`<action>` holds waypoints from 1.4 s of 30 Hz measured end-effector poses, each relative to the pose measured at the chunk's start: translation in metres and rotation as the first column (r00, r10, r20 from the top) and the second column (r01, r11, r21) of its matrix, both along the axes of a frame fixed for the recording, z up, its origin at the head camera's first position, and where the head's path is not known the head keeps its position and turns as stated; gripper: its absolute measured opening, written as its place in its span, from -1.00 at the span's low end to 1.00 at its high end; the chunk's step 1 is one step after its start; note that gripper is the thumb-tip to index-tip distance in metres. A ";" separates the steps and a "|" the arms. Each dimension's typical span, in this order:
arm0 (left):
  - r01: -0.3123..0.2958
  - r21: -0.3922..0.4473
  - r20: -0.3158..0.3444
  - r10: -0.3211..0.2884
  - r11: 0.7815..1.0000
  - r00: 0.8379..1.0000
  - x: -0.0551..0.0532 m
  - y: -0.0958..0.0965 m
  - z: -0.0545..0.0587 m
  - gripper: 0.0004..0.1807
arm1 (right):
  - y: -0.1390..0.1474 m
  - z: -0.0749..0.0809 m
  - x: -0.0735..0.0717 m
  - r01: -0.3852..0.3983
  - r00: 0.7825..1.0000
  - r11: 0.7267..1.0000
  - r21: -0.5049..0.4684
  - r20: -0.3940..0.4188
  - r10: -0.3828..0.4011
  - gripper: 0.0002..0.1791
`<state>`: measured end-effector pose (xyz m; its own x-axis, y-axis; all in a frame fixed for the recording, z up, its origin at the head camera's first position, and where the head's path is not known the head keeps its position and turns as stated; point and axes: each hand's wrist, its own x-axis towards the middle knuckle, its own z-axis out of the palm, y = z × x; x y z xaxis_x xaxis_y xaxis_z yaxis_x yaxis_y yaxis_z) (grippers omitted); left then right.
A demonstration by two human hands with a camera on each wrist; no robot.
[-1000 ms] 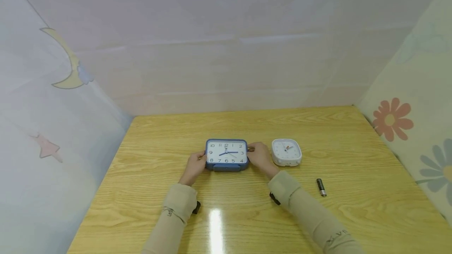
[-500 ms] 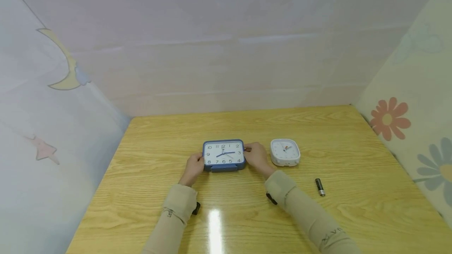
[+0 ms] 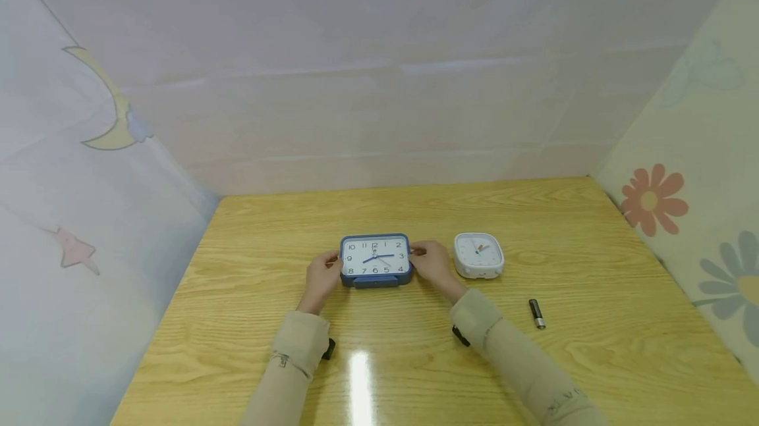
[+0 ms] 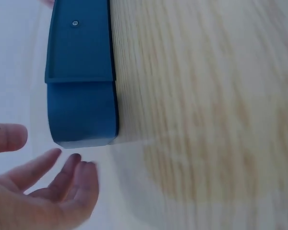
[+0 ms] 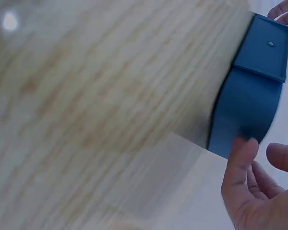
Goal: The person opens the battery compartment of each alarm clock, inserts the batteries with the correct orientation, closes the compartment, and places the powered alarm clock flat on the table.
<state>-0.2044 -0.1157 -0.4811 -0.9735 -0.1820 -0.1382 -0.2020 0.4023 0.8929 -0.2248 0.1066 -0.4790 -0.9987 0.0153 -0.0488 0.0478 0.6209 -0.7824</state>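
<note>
A blue alarm clock (image 3: 375, 260) with a white rectangular dial lies face up on the wooden table, its blue underside edge (image 4: 81, 110) showing in the left wrist view. Just off its left end is my left hand (image 3: 321, 279), fingers loosely bent and thumb apart, with a small gap to the casing. At the other end, my right hand (image 3: 433, 264) keeps its fingers beside the casing. In the right wrist view one fingertip (image 5: 247, 146) overlaps the clock's end, while the thumb (image 5: 283, 158) stands away from it.
Right of my right hand sits a smaller white alarm clock (image 3: 478, 255). A black and silver battery (image 3: 536, 313) lies nearer the table's right side. Printed cloth walls (image 3: 379, 123) enclose the table (image 3: 267, 228) at the back and sides.
My left hand has let go of the blue clock's left end and drawn slightly left. The right fingers have loosened at the other end. The clock stays put on the table.
</note>
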 end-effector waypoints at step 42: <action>0.370 0.124 -0.212 -0.340 0.921 0.916 0.038 0.057 0.028 -0.80 | 0.064 0.029 0.061 -0.066 0.992 0.961 -0.268 0.089 0.093 -0.71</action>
<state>-0.1667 -0.0586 -0.4534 -0.9806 0.1895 0.0498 0.1004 0.2679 0.9582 -0.1642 0.1707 -0.4499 -0.9860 -0.0912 -0.1396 0.0925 0.3975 -0.9129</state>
